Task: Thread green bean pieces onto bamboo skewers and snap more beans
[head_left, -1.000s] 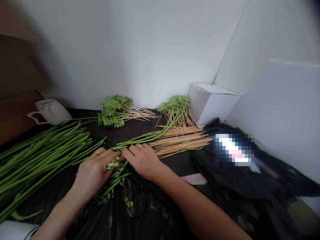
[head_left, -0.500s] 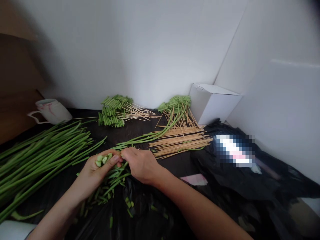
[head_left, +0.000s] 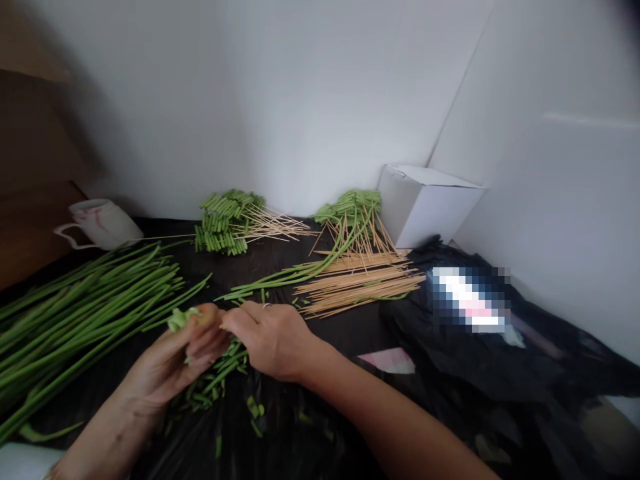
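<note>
My left hand (head_left: pixel 175 357) is curled around a small bunch of cut green stem pieces (head_left: pixel 179 319), their ends showing above the fingers. My right hand (head_left: pixel 270 337) pinches toward that bunch, fingertips meeting the left thumb; what it holds is hidden. Beneath both hands lies a heap of short cut stems (head_left: pixel 220 377) on black plastic sheeting (head_left: pixel 310 440). A few long green stems (head_left: pixel 295 270) run from the hands to the back right.
A big pile of long green stalks (head_left: pixel 80 307) lies at the left. Loose bamboo skewers (head_left: pixel 360 283) lie right of centre. Two heaps of skewered stem pieces (head_left: pixel 225 223) (head_left: pixel 350 207) sit by the wall. A white mug (head_left: pixel 103 223) lies far left, a white box (head_left: pixel 425 203) back right.
My left hand has lifted off the heap with a bunch of cut pieces and moved left. My right hand has followed it and closed into a pinch.
</note>
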`<state>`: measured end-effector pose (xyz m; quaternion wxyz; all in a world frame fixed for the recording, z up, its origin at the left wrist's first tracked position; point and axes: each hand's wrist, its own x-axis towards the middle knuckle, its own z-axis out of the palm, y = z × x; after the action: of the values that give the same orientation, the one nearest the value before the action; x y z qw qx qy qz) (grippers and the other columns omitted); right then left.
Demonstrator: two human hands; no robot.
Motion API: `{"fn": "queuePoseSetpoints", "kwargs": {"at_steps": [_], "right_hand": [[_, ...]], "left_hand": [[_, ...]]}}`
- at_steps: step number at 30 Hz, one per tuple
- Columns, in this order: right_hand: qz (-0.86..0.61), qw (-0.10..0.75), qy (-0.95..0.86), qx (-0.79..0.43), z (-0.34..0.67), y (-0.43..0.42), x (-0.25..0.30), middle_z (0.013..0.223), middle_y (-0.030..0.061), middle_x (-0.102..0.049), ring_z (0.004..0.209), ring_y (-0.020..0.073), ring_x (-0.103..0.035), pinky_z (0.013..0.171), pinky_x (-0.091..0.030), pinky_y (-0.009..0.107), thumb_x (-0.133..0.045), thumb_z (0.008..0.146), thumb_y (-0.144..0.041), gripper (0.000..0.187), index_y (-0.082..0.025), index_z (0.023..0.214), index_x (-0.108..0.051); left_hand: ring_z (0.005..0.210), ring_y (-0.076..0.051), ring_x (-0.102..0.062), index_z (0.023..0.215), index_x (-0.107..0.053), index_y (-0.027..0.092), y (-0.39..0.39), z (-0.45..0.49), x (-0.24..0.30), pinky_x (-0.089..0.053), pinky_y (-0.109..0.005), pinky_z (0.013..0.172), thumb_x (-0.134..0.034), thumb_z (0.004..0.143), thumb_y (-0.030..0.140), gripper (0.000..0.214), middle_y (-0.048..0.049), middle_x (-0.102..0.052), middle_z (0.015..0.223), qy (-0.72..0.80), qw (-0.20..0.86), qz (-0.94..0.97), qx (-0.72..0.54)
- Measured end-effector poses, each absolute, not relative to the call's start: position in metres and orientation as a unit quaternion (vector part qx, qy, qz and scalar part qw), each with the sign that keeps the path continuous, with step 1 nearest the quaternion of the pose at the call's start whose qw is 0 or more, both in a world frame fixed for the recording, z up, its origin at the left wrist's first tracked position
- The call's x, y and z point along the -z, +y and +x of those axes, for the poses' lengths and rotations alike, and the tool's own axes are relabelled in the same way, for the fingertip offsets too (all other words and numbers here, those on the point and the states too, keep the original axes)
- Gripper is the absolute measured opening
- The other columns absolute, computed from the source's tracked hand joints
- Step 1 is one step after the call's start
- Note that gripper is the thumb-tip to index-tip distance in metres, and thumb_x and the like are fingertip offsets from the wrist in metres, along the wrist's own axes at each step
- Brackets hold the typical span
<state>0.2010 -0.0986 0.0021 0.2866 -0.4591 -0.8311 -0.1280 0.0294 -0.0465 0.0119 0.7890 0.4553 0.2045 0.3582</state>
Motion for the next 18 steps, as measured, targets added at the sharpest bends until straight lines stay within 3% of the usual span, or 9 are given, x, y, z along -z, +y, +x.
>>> {"fn": "queuePoseSetpoints", "kwargs": {"at_steps": [4, 8, 10, 13, 18], "right_hand": [[-0.482, 0.261, -0.825, 0.137, 0.206, -0.095, 0.002, 0.084, -0.0007, -0.058, 0.068, 0.0131, -0.055, 0.055, -0.037, 0.025, -0.029, 0.098, -0.029, 0.023, -0.022, 0.103, -0.051], [-0.492, 0.252, -0.819, 0.156, 0.206, -0.095, 0.003, 0.082, -0.0019, -0.059, 0.064, 0.0122, -0.054, 0.054, -0.037, 0.025, -0.030, 0.099, -0.027, 0.032, -0.024, 0.129, -0.040], [-0.491, 0.257, -0.819, 0.151, 0.205, -0.096, 0.002, 0.081, -0.0023, -0.060, 0.065, 0.0121, -0.055, 0.055, -0.038, 0.025, -0.028, 0.099, -0.025, 0.042, -0.022, 0.141, -0.026], [-0.482, 0.254, -0.826, 0.146, 0.205, -0.096, 0.002, 0.082, -0.0012, -0.061, 0.070, 0.0131, -0.058, 0.059, -0.042, 0.025, -0.026, 0.099, -0.023, 0.046, -0.019, 0.145, -0.019], [-0.509, 0.264, -0.811, 0.118, 0.209, -0.091, 0.005, 0.094, 0.0031, -0.066, 0.077, 0.0135, -0.061, 0.067, -0.044, 0.025, -0.029, 0.100, -0.029, 0.044, -0.018, 0.143, -0.025]], "left_hand": [[0.045, -0.008, -0.020, 0.057, -0.043, 0.018, -0.038, 0.025, -0.019, -0.032, -0.018, 0.039, -0.072, 0.075, 0.036, 0.039, 0.0072, -0.028, 0.050, 0.195, 0.772, 0.432, -0.423], [0.049, -0.007, -0.031, 0.068, -0.056, 0.016, -0.030, 0.026, -0.011, -0.034, -0.017, 0.045, -0.070, 0.072, 0.053, 0.040, 0.0059, -0.041, 0.053, 0.292, 0.635, 0.586, -0.410], [0.055, -0.009, -0.043, 0.079, -0.063, 0.016, -0.031, 0.029, -0.008, -0.040, -0.019, 0.052, -0.078, 0.066, 0.042, 0.033, 0.0043, -0.054, 0.060, 0.355, 0.564, 0.640, -0.383], [0.065, -0.013, -0.054, 0.083, -0.066, 0.015, -0.038, 0.034, -0.011, -0.045, -0.022, 0.062, -0.082, 0.060, 0.026, 0.029, 0.0017, -0.065, 0.071, 0.399, 0.517, 0.681, -0.331], [0.069, -0.013, -0.056, 0.086, -0.065, 0.017, -0.037, 0.032, -0.012, -0.046, -0.022, 0.065, -0.077, 0.067, 0.028, 0.025, 0.0024, -0.066, 0.075, 0.412, 0.493, 0.671, -0.370]]}}
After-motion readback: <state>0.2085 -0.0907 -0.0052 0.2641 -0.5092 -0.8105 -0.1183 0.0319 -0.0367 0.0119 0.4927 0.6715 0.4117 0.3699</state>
